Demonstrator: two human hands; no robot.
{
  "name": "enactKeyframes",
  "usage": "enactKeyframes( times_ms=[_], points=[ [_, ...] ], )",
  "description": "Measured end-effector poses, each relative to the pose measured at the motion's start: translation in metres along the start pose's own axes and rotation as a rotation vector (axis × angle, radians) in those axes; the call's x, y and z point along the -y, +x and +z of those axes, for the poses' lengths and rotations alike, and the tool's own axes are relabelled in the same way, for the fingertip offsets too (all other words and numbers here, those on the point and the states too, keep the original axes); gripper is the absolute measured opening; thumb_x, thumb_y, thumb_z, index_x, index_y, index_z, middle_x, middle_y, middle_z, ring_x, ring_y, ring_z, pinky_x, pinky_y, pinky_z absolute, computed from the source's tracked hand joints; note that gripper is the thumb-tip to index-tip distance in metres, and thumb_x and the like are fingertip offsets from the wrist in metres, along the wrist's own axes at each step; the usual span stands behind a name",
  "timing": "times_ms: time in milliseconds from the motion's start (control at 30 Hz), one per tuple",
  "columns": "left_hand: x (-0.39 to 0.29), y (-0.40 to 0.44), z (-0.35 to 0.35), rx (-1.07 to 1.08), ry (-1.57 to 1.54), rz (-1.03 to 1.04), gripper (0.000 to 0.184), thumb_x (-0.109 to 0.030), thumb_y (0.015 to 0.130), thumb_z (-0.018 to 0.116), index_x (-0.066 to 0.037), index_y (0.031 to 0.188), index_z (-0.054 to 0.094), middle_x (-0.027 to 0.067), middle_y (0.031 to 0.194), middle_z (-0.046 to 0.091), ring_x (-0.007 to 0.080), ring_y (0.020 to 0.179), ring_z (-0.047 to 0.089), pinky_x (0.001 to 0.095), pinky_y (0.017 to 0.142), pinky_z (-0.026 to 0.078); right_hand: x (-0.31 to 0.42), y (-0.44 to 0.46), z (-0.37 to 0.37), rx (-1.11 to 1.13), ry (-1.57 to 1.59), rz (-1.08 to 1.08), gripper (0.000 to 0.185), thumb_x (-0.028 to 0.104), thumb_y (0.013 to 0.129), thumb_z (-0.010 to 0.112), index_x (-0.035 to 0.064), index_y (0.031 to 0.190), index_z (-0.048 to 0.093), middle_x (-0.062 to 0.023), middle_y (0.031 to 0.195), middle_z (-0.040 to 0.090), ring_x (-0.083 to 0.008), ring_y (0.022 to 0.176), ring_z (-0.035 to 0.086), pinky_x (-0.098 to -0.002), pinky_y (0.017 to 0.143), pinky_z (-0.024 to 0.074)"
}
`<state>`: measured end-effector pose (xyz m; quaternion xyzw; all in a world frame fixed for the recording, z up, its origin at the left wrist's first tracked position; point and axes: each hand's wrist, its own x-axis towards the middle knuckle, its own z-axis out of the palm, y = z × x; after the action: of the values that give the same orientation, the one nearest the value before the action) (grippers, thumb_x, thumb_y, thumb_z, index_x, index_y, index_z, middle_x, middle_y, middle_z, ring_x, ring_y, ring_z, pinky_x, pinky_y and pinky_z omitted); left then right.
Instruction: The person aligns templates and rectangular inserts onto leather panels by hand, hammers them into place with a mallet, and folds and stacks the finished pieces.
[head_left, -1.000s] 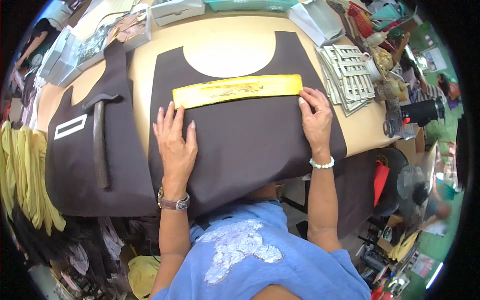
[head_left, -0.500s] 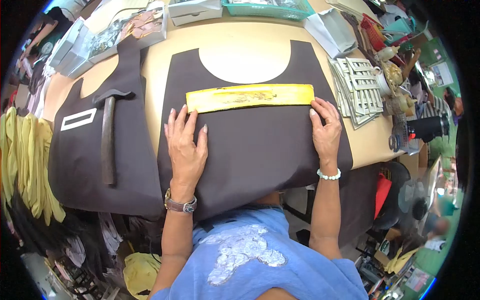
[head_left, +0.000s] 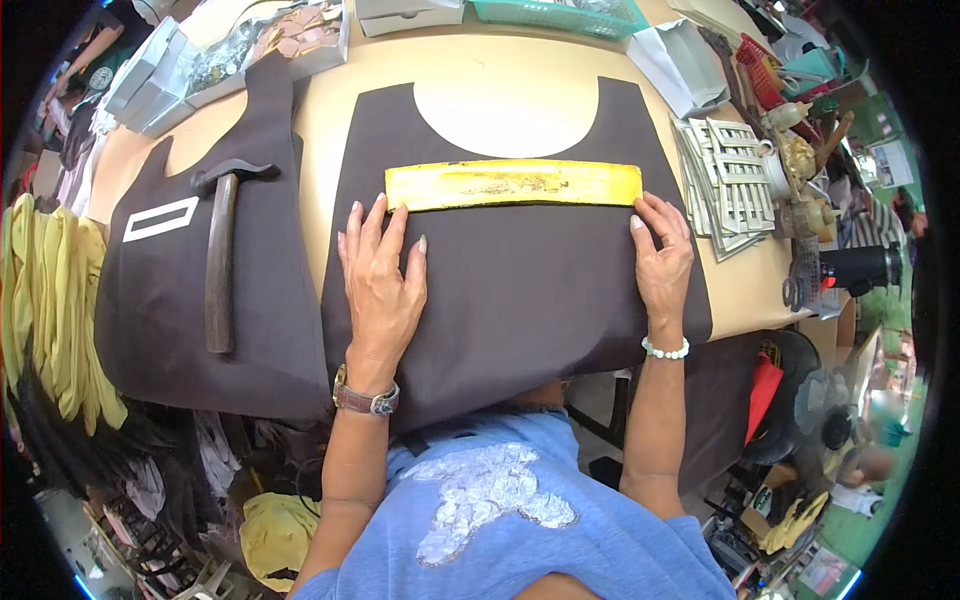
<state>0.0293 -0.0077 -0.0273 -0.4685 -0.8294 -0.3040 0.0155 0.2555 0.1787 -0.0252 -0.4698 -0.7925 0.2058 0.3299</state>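
Observation:
A long yellow strip, with dark scuffs along its middle, lies across the dark apron-shaped piece just below its curved cutout. My left hand rests palm down on the dark piece with fingers stretched out, the fingertips at the strip's lower left corner. At the strip's right end are the bent fingertips of my right hand, thumb apart from the fingers. Neither hand is wrapped around the strip. To the left, a hammer and a white rectangular frame lie on a second dark cut piece.
Boxes of small parts and a teal basket line the table's far side. Stacked pale slotted templates lie at right, beside pots and a red basket. Yellow cloths hang at the left edge.
My view has turned slightly, shifting the scene a little. The yellow strip lies slightly closer to the curved cutout, with both hands still at its ends.

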Motion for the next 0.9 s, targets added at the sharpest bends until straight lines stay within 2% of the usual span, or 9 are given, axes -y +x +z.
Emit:
enactKeyframes(
  times_ms=[100, 200, 433, 533, 633, 667, 767, 833, 900],
  points=[
    [0.000, 0.001, -0.001, -0.001, -0.009, -0.001, 0.041, -0.013, 0.084, 0.058, -0.002, 0.124, 0.053, 0.0170, 0.132, 0.045, 0.0384, 0.129, 0.033, 0.0526, 0.106, 0.025, 0.001, -0.001, 0.000, -0.001, -0.002, 0.000, 0.026, 0.010, 0.082, 0.062, 0.0032, 0.106, 0.066, -0.0101, 0.115, 0.062, -0.0308, 0.118, 0.047, -0.0389, 0.103, 0.0339],
    [-0.001, 0.000, -0.001, -0.016, 0.022, -0.011, 0.042, -0.013, 0.084, 0.059, -0.004, 0.125, 0.053, 0.0173, 0.132, 0.047, 0.0376, 0.129, 0.033, 0.0444, 0.107, 0.026, 0.004, 0.000, -0.001, 0.005, 0.017, 0.009, 0.026, 0.009, 0.082, 0.062, 0.0033, 0.107, 0.066, -0.0105, 0.114, 0.062, -0.0303, 0.117, 0.048, -0.0391, 0.103, 0.0338],
    [-0.001, 0.000, -0.001, -0.022, 0.019, -0.007, 0.041, -0.013, 0.083, 0.060, -0.004, 0.123, 0.055, 0.0170, 0.131, 0.048, 0.0385, 0.127, 0.035, 0.0449, 0.106, 0.027, 0.001, 0.000, 0.000, 0.015, -0.008, -0.014, 0.027, 0.010, 0.082, 0.062, 0.0032, 0.108, 0.066, -0.0109, 0.116, 0.061, -0.0298, 0.117, 0.048, -0.0392, 0.103, 0.0332],
    [-0.002, 0.000, 0.000, -0.014, 0.040, -0.007, 0.039, -0.014, 0.084, 0.059, -0.004, 0.122, 0.055, 0.0164, 0.131, 0.047, 0.0389, 0.128, 0.034, 0.0463, 0.106, 0.026, 0.000, 0.000, 0.000, 0.014, 0.014, -0.007, 0.027, 0.010, 0.082, 0.062, 0.0030, 0.107, 0.066, -0.0109, 0.116, 0.061, -0.0298, 0.118, 0.047, -0.0386, 0.103, 0.0332],
    [-0.010, 0.002, -0.003, -0.014, 0.204, 0.050, 0.038, -0.015, 0.086, 0.056, -0.001, 0.121, 0.054, 0.0154, 0.131, 0.048, 0.0384, 0.129, 0.033, 0.0501, 0.106, 0.025, 0.001, 0.000, 0.000, 0.011, -0.013, 0.002, 0.027, 0.009, 0.082, 0.062, 0.0031, 0.108, 0.065, -0.0109, 0.116, 0.061, -0.0297, 0.118, 0.047, -0.0381, 0.103, 0.0331],
    [-0.013, 0.002, -0.003, -0.013, 0.327, 0.109, 0.036, -0.014, 0.088, 0.051, 0.002, 0.120, 0.054, 0.0145, 0.132, 0.047, 0.0361, 0.129, 0.033, 0.0539, 0.105, 0.026, 0.001, 0.000, 0.002, -0.009, -0.040, -0.028, 0.024, 0.010, 0.082, 0.061, 0.0021, 0.104, 0.066, -0.0115, 0.114, 0.061, -0.0311, 0.116, 0.048, -0.0379, 0.101, 0.0354],
    [-0.016, 0.010, -0.007, 0.125, 0.455, 0.126, 0.035, -0.012, 0.089, 0.048, 0.003, 0.121, 0.051, 0.0135, 0.136, 0.043, 0.0335, 0.130, 0.033, 0.0559, 0.103, 0.027, 0.009, 0.001, 0.002, -0.003, -0.183, -0.117, 0.021, 0.012, 0.082, 0.059, 0.0016, 0.099, 0.067, -0.0120, 0.113, 0.061, -0.0327, 0.113, 0.049, -0.0398, 0.098, 0.0367],
    [-0.018, 0.016, -0.011, 0.136, 0.458, 0.170, 0.036, -0.009, 0.089, 0.046, -0.003, 0.124, 0.049, 0.0130, 0.121, 0.051, 0.0319, 0.122, 0.040, 0.0565, 0.101, 0.030, 0.012, 0.001, 0.003, -0.059, -0.418, -0.280, 0.021, 0.014, 0.082, 0.057, 0.0016, 0.096, 0.066, -0.0103, 0.115, 0.059, -0.0315, 0.111, 0.050, -0.0431, 0.097, 0.0355],
    [-0.024, 0.021, -0.015, 0.172, 0.426, 0.191, 0.038, -0.007, 0.088, 0.046, -0.008, 0.126, 0.049, 0.0140, 0.109, 0.055, 0.0314, 0.116, 0.045, 0.0565, 0.099, 0.031, 0.014, 0.000, 0.006, -0.053, -0.471, -0.307, 0.019, 0.014, 0.082, 0.057, 0.0019, 0.092, 0.066, -0.0093, 0.113, 0.060, -0.0306, 0.110, 0.051, -0.0431, 0.097, 0.0355]
  ],
)
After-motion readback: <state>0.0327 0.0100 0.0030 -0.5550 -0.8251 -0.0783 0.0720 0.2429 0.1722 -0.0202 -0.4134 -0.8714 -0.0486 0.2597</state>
